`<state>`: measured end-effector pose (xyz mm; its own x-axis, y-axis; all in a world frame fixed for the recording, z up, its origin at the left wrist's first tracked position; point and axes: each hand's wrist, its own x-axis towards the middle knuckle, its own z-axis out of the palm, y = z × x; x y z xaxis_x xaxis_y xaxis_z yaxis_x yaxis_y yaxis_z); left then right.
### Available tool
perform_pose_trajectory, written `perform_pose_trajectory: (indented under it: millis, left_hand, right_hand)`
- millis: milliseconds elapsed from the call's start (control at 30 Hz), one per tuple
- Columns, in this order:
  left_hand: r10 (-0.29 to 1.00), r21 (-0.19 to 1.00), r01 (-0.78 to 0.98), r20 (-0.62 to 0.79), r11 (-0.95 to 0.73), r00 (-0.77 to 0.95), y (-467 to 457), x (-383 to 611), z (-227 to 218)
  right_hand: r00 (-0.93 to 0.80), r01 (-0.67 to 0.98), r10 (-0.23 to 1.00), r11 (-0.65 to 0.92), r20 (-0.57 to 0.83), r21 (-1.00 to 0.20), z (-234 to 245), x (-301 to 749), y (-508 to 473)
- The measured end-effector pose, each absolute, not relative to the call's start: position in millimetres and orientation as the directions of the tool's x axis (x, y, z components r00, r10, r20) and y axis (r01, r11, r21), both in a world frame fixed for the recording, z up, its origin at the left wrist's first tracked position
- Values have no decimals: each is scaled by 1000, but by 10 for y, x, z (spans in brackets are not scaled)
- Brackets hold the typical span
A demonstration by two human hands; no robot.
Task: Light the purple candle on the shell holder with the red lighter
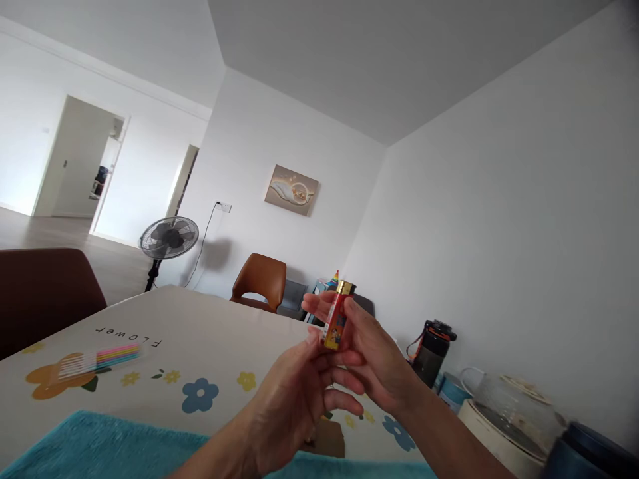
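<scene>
You hold the lighter (335, 326) upright above the table (214, 326), right hand (379, 362) pinching its middle, left hand (294, 399) pinching its base — judge it light, rigid and probably slick, so grip the flat sides.

Red lighter (335, 326) (gold-topped), flower-patterned tablecloth (210, 332), turquoise towel (100, 446)

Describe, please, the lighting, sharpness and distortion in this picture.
Head view: soft, even daylight, brightest by the doorway at left; the fan throws a faint shadow on the wall; the small red object between left hand and right hand is fairly sharp; the wide-angle lens tilts and bends the room's lines.
</scene>
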<state>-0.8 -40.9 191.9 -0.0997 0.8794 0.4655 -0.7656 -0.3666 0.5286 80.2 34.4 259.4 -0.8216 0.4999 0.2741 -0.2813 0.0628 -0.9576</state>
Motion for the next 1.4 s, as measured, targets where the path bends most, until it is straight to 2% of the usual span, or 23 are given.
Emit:
perform_pose_trajectory:
  millis: [133,267,400,500,633,800,1033,1400]
  left_hand:
    - [890,518,-783,446,-344,-95,-394,62,1868]
    - [857,571,-662,461,-485,-230,-358,86,1821]
    - [759,716,-300,484,-630,-435,-365,81,1795]
    - [649,774,14,540,-633,-535,-399,71,1788]
    - [570,782,199,579,-591,-582,-418,61,1768]
    - [509,755,259,614,-602,-604,-390,54,1725]
    - [510,768,293,610,-570,-607,-386,22,1723]
    - [479,733,267,631,-626,-610,-382,30,1727]
  right_hand:
    - [-838,-274,480,41,259,-961,2537,812,365]
    - [-798,-257,519,166,305,-952,2522,836,357]
    - [-714,-292,534,360,453,-886,2519,880,347]
    - [-695,-293,524,420,493,-859,2525,915,331]
    - [-702,-285,515,430,492,-857,2554,934,288]
    - [-694,-290,540,396,476,-871,2565,924,279]
    - [-711,-294,551,331,437,-896,2563,905,322]
    - [-716,-327,532,316,452,-891,2591,900,317]
